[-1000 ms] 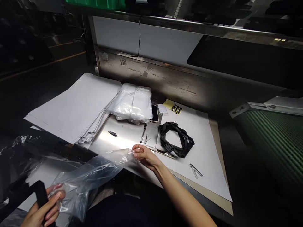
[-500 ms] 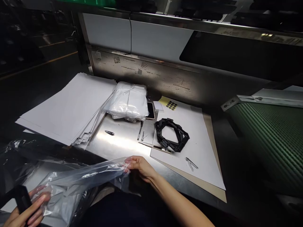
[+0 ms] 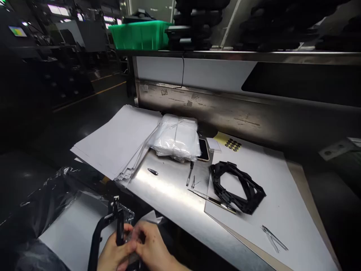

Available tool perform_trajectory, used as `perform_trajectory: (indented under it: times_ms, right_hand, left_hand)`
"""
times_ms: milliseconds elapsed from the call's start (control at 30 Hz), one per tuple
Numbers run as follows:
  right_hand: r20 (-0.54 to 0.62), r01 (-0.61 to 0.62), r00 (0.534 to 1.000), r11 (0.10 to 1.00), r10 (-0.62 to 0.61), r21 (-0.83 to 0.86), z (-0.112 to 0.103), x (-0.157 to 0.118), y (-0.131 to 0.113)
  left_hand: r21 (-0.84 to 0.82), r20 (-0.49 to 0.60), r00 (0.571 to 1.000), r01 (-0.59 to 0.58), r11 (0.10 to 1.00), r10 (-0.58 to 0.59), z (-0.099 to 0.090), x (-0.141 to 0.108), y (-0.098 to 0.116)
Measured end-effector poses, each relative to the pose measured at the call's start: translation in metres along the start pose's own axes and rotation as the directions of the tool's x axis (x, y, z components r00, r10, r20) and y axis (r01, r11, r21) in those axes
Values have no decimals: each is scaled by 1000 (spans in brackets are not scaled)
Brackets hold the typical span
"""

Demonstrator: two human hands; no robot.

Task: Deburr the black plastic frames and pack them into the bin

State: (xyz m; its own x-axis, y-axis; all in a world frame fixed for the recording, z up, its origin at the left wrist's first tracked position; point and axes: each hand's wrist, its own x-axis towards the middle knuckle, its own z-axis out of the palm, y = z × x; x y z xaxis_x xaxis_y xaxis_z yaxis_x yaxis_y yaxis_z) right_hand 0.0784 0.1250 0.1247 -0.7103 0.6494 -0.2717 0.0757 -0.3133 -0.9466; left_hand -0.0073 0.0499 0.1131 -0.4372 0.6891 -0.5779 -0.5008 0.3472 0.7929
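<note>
Low in the view my left hand (image 3: 115, 253) grips a black curved plastic frame piece (image 3: 97, 235) with a small metal fitting at its top. My right hand (image 3: 150, 241) sits close beside it, pinching a clear plastic bag (image 3: 129, 229) gathered around the piece. Most of the bag's length is hidden behind my hands. Farther up the steel table, a stack of black linked frames (image 3: 238, 188) lies on a white sheet (image 3: 284, 222), well away from both hands.
The steel tabletop (image 3: 166, 192) holds stacked white paper (image 3: 115, 141), a white wrapped bundle (image 3: 176, 137), a phone (image 3: 203, 149), a pen (image 3: 190, 174), small metal tools, and black dot stickers (image 3: 232, 144). A dark plastic sheet (image 3: 47, 195) lies at the left. A green crate (image 3: 139, 35) sits on the shelf behind.
My hands have come together low in the view, and the bag is bunched around the black piece instead of stretched out. The view has tilted upward and shifted, showing more of the shelf.
</note>
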Motion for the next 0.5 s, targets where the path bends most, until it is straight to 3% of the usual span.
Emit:
perform_trajectory:
  times_ms: [133, 200, 367, 433, 500]
  right_hand:
    - [214, -128, 975, 930, 55, 345, -13, 12, -2]
    - [207, -153, 977, 867, 59, 474, -25, 19, -7]
    - [127, -119, 990, 834, 59, 539, -46, 39, -19]
    - [112, -88, 993, 855, 35, 511, -51, 48, -26]
    - [118, -56, 993, 888, 2, 457, -55, 57, -34]
  left_hand:
    - [-18, -99, 994, -53, 998, 51, -28, 3, 3]
    - [-15, -165, 983, -81, 997, 77, -49, 1, 7]
    - [50, -251, 961, -105, 993, 114, -88, -2, 14]
    - [113, -251, 959, -106, 988, 131, -95, -6, 20]
    - [140, -181, 973, -118, 983, 143, -93, -9, 29]
